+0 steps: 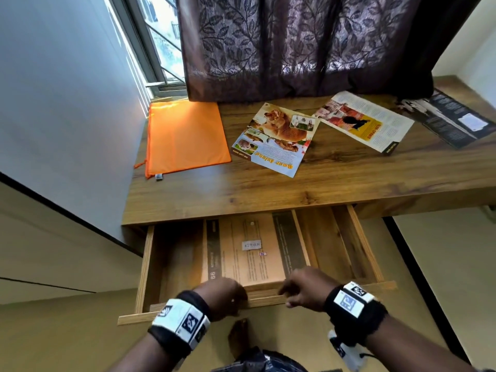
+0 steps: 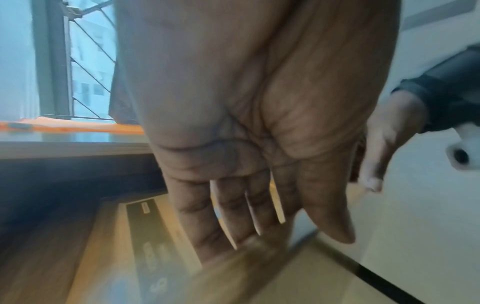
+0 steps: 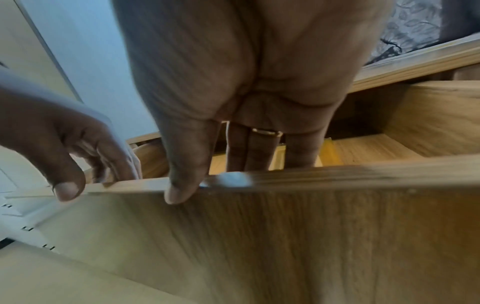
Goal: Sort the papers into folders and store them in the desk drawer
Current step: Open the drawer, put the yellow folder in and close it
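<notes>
Both hands working the drawer front: left hand and right hand, each grip hooking fingers inside the lip, thumb outside, presumably for an even slide. Brown folder lying inside the drawer. Orange folder waiting at the surface's far-left corner; papers scattered mid-surface, unsorted.

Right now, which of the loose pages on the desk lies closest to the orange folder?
The bear page, with a large brown animal photo and yellow title. It lies just right of the orange folder; the white-and-yellow page and dark page lie farther right.
</notes>
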Demonstrator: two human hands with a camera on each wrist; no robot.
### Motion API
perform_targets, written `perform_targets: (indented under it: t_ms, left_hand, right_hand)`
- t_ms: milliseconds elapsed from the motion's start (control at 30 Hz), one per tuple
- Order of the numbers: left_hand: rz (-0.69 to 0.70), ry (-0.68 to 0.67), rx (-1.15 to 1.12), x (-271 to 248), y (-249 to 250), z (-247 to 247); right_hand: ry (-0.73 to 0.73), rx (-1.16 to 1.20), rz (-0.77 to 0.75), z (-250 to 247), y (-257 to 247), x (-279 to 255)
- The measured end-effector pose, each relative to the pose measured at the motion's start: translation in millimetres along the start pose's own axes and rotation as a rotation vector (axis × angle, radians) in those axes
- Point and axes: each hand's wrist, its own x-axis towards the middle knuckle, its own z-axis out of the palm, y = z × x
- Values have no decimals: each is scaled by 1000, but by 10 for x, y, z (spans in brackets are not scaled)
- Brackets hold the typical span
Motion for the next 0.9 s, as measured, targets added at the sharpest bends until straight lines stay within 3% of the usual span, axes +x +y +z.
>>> perform_targets:
  t_ms: [100,267,433,567,900]
  left_hand:
    - [38,65,139,-49,33,143]
    - [20,151,83,-42,6,96]
    - [13,392,170,25,-5,-32]
    - [-49,508,330,175,-178,-98]
    - [-125,513,350,619,-447,-724]
  right_hand:
    - [54,-45,-46,66,-19,-35]
    - [156,-199,-107,94,-25,-16]
    - [329,-306,-119,-1,-45,100]
    - [471,-409,-52,-72,-109,305]
    - [562,-542,82,-517,-151,924]
